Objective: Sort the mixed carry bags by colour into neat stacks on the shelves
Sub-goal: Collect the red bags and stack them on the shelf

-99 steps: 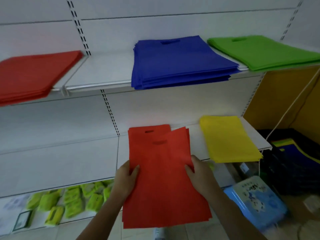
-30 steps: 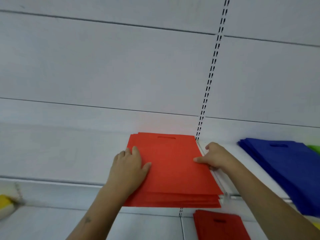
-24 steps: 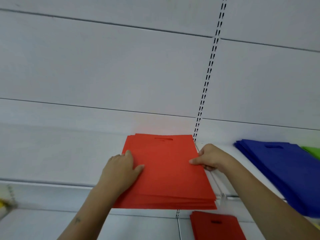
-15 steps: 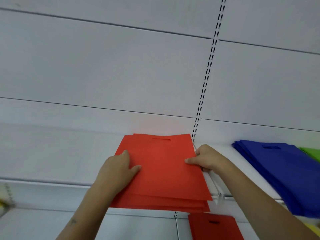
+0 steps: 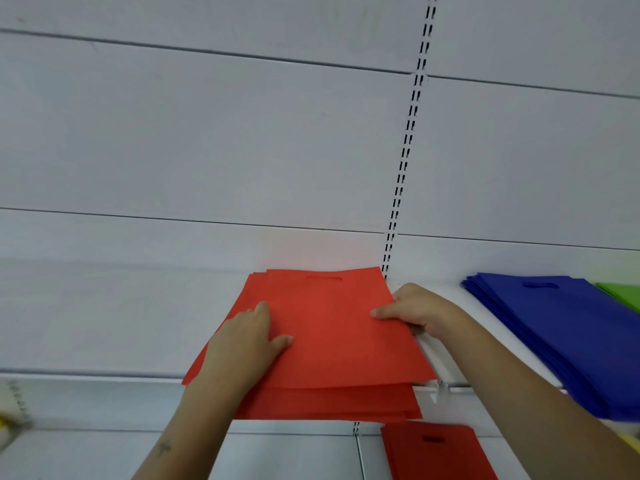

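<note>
A stack of red carry bags (image 5: 332,341) lies on the upper white shelf (image 5: 460,355), its layers fanned out of line at the near edge. My left hand (image 5: 247,344) rests flat on the stack's left side with straight fingers. My right hand (image 5: 415,310) grips the stack's right edge, thumb on top and fingers curled under. A blue stack (image 5: 568,334) lies to the right on the same shelf, with a green stack (image 5: 623,296) at the far right edge. Another red bag (image 5: 436,452) lies on the lower shelf.
The white panelled back wall (image 5: 242,150) with a slotted upright (image 5: 405,161) rises behind the shelf. Something yellow (image 5: 5,422) shows at the far left edge on the lower level.
Since 3.3 s ago the red bags went from the lower shelf up onto the red stack. In the last second both hands shifted the stack's upper layers slightly, leaving the near edge more fanned.
</note>
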Tool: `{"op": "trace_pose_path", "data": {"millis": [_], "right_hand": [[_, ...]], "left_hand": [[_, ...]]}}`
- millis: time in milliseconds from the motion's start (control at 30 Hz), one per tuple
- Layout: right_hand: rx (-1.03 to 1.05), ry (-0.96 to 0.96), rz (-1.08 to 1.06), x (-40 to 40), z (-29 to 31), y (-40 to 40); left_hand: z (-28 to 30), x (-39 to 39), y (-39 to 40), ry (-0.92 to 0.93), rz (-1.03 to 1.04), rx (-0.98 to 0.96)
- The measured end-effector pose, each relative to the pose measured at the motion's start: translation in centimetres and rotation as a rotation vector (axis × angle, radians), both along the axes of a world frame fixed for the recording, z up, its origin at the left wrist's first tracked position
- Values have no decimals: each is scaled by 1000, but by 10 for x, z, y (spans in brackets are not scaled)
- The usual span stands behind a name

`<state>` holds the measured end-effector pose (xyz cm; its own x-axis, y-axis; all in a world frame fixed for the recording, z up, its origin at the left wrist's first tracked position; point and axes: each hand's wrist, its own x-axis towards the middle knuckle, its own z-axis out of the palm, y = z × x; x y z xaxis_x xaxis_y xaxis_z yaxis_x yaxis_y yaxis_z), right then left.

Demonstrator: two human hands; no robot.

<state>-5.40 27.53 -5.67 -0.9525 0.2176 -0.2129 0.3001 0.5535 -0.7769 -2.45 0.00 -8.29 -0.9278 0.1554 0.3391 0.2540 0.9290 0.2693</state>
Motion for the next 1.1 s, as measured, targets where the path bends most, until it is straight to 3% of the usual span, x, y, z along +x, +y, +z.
{"op": "trace_pose_path", "data": {"millis": [133,300,667,867,1000,1100], "right_hand": [[-119,34,17,-1,1,-5],[177,123,67,0,0,-12],[275,197,9,-3,-12,-4],[-166,179,27,3,-9,-16],[-118,228,122,6,-5,-23],[-227,300,134,11,4,-26]], "left_hand": [[-1,-1,0,14,17,-10],[-2,-1,1,33,22,-21],[-10,-2,6,84,9,-80],[-8,-2,2,69,-16,-72],[-2,-3,-7,-5,-78,39],[6,-6,-17,-89,-61,152]]}}
